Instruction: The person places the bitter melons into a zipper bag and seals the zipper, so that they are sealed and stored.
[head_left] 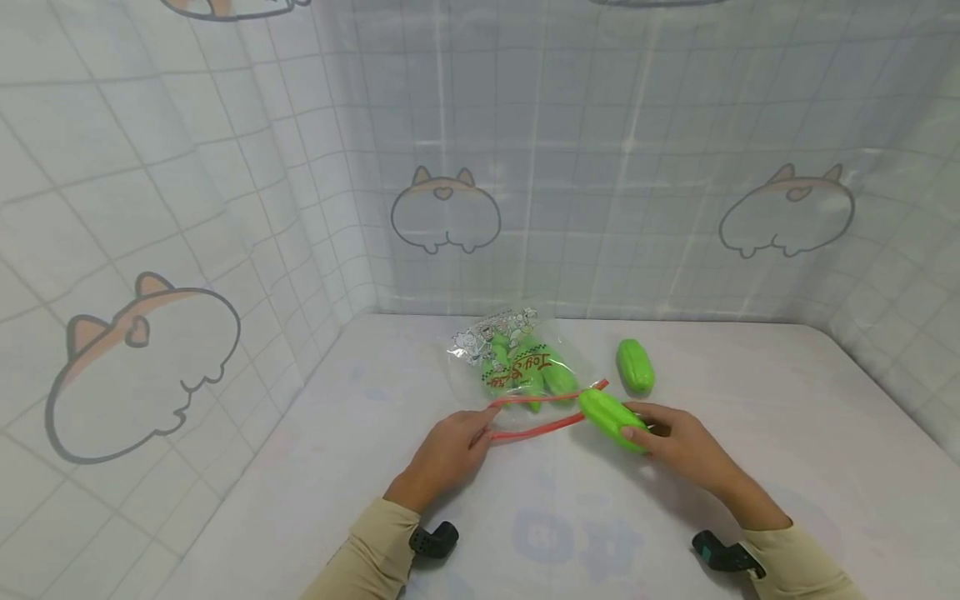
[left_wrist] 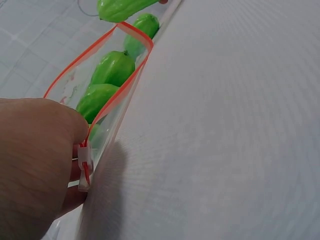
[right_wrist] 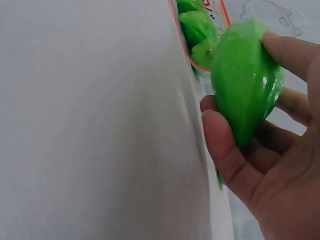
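Observation:
A clear zip bag [head_left: 468, 346] with red edging and printed lettering lies on the table, its mouth spread apart. Several glossy green fruits [left_wrist: 114, 69] are inside it. My left hand [head_left: 450, 450] pinches the end of the red edge, where the white slider [left_wrist: 85, 159] sits. Between the thumb and fingers of my right hand [head_left: 690, 450] is a ridged green fruit [right_wrist: 245, 80], shaped like a star fruit. In the head view the tip of this fruit overlaps the right end of the bag's mouth.
Another green fruit [head_left: 635, 367] lies on the white table [head_left: 360, 492], behind my right hand and to the right of the bag. A grid-patterned curtain [head_left: 585, 167] with animal drawings stands behind the table and along its sides.

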